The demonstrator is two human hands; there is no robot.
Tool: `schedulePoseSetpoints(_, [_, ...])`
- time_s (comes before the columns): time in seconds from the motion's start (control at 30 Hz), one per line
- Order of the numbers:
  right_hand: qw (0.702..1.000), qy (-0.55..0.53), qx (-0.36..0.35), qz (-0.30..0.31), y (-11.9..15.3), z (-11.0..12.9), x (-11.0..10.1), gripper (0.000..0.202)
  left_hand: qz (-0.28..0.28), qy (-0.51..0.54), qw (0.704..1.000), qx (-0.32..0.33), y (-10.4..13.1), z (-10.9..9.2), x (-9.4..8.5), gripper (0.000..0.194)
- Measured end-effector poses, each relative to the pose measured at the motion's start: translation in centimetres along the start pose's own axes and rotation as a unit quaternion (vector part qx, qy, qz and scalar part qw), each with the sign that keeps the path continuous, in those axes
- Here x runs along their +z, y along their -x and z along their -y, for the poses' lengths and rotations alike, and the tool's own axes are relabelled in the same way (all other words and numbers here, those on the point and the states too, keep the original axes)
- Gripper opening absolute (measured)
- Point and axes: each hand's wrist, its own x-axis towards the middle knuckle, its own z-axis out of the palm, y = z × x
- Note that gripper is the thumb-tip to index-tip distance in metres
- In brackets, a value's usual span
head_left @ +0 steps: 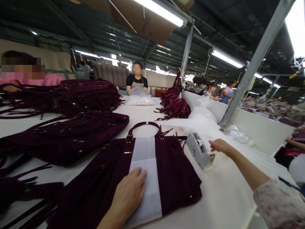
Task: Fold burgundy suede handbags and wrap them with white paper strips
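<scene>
A dark maroon bag (176, 171) lies flat on the white table, its curved handle pointing away from me. Down its middle runs a strip of white paper (146, 178). My left hand (130, 192) rests on the paper and the bag with its fingers spread, holding nothing. To the right of the bag stands a grey tape dispenser (199, 151). Just beyond its right side is my right hand (220, 145), with the fingers bent together; whether something small is between them cannot be made out.
More maroon bags (95, 136) lie at the left, with a heap of straps (90, 93) behind. Maroon tassels (175, 105) and clear plastic (205, 113) lie at the back. A metal post (254, 66) rises at right. A person (137, 79) faces me across the table.
</scene>
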Motion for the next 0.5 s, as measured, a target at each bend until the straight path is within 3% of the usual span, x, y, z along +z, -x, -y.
schedulePoseSetpoints(0.13, [0.991,-0.057,0.070,0.098,-1.2,-0.8,2.0,0.043,-0.001,0.007,1.000,0.001,0.1,0.2,0.0,0.034])
schedulePoseSetpoints(0.23, [0.982,-0.097,0.094,0.133,-1.7,-0.3,2.9,0.032,0.001,0.009,1.000,0.003,0.0,0.2,-0.2,0.031])
schedulePoseSetpoints(0.37, [0.977,-0.125,0.103,0.142,-1.8,-0.3,1.6,0.021,0.009,0.001,1.000,0.003,-0.1,0.0,-0.6,0.030])
schedulePoseSetpoints(0.5, [0.976,-0.162,0.078,0.126,0.5,-2.3,-0.4,0.016,0.024,-0.023,0.999,0.018,-0.5,-0.5,-1.0,0.034])
